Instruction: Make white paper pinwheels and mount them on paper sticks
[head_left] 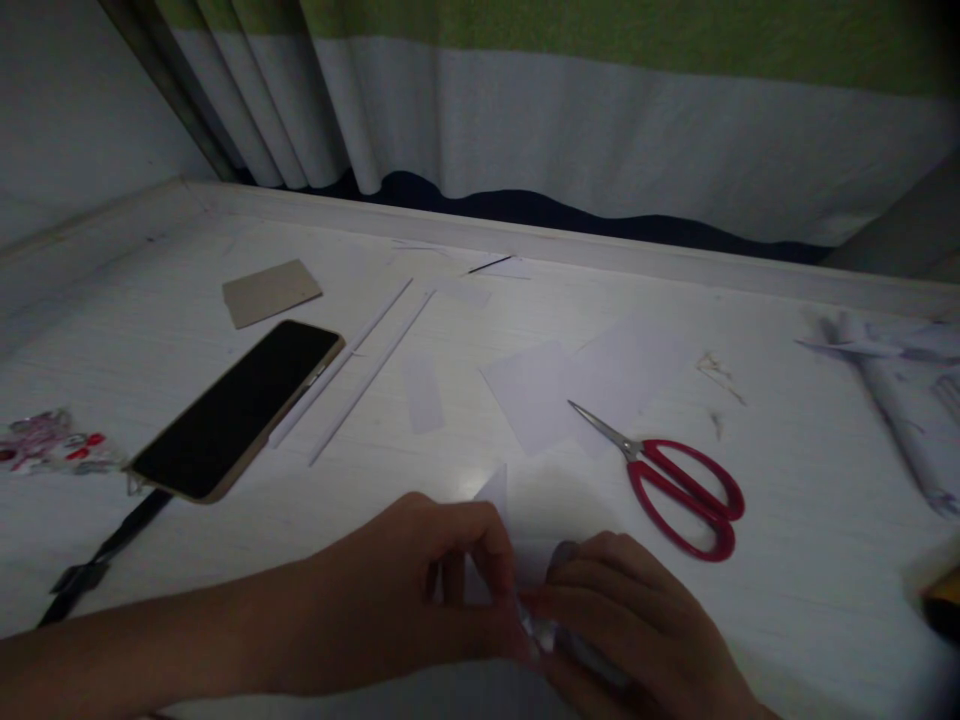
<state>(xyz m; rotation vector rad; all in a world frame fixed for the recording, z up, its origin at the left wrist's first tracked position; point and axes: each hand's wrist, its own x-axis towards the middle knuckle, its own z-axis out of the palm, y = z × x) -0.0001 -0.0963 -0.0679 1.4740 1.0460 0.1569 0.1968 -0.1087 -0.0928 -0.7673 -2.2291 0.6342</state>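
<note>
My left hand (420, 590) and my right hand (637, 630) meet at the near edge of the white table (787, 520). Both have their fingers pinched on a small white piece of paper (495, 492), whose pointed corner sticks up between them. The rest of that paper is hidden under my fingers. Red-handled scissors (675, 478) lie shut on the table just right of my hands, blades pointing away and left.
A black phone (236, 408) lies face up at the left, with a black strap (97, 565) below it. Cardboard (270, 290), thin paper strips (367, 375), white paper sheets (540, 395), rolled paper (900, 410) and a red-patterned wrapper (45, 440) lie around. A curtain (600, 130) hangs behind.
</note>
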